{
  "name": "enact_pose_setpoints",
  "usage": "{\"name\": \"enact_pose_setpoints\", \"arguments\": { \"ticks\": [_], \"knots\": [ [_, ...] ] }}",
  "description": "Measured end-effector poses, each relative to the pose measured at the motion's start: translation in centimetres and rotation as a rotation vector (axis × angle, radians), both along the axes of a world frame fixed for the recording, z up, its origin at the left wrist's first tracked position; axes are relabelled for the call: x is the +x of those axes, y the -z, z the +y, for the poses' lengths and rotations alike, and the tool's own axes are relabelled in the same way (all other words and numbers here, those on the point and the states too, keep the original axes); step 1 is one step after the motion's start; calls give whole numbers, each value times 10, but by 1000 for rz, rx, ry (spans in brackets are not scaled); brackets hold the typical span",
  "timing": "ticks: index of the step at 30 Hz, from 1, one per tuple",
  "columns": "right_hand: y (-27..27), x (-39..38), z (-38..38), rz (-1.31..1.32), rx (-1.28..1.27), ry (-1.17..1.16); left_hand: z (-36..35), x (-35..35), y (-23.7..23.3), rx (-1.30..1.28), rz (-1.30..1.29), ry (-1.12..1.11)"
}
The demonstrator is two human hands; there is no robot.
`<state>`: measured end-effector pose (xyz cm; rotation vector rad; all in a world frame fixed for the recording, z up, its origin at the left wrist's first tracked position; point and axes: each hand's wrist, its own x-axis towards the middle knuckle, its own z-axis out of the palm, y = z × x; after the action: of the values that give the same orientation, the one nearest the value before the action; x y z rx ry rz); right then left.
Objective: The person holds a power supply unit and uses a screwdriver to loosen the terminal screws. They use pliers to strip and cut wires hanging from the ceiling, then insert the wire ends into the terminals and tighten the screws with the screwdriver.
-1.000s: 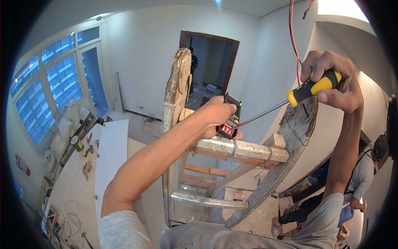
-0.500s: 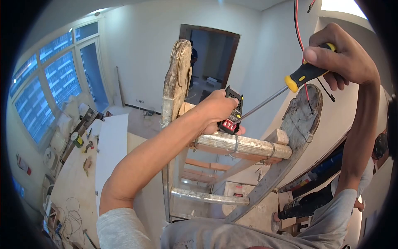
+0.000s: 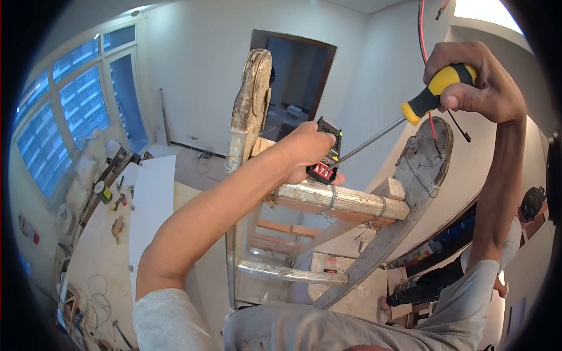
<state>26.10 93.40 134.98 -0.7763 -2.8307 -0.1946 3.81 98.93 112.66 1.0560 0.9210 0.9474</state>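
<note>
Mixed light, moderate overall. Glare blown out at the bright white panel (image 3: 486, 11), top right; cool blue light in the tall white-framed glass windows (image 3: 79, 102), left. Brown-framed rectangular doorway (image 3: 295, 76) dim inside. Highlights on the scuffed silvery ladder rung (image 3: 351, 202). Heavy fisheye: straight lines bow, corners black. Yellow-and-black screwdriver (image 3: 440, 88) fairly crisp; markings on the black box with red terminals (image 3: 329, 151) too small to read.

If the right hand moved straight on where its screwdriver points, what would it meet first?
Likely the red terminal strip of the black device in the left hand; the tip of the screwdriver appears right at it, though exact contact is unclear.
</note>
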Motion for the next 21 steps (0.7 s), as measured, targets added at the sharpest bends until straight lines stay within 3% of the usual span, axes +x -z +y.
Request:
{"name": "enact_pose_setpoints", "arguments": {
  "ticks": [4,6,8,10,11,12,14,16,18,21],
  "knots": [
    [5,9,-11,1,74,-9,2,1,-2,-14,-13,-24],
    [27,1,-15,223,138,-170,3,0,1,-18,2,11],
    [66,-14,-5,651,413,-192,0,-2,0,34,-44,5],
    [80,-21,-1,966,195,-320,-4,-3,2,84,-9,26],
    [86,-29,-17,1131,130,-340,-5,-4,3,173,-141,-28],
    [89,-27,-21,1179,160,-332,-7,-5,4,264,-273,-78],
    [94,-19,-25,1292,99,-504,-13,-4,5,312,-273,-115],
    [96,-11,-22,1324,133,-538,-19,-7,10,378,-437,-113],
    [96,-3,-14,1029,428,-879,-23,-9,16,409,-482,-31],
    [108,3,-17,1002,301,-923,-34,0,12,446,-584,-108]
  ]
}}
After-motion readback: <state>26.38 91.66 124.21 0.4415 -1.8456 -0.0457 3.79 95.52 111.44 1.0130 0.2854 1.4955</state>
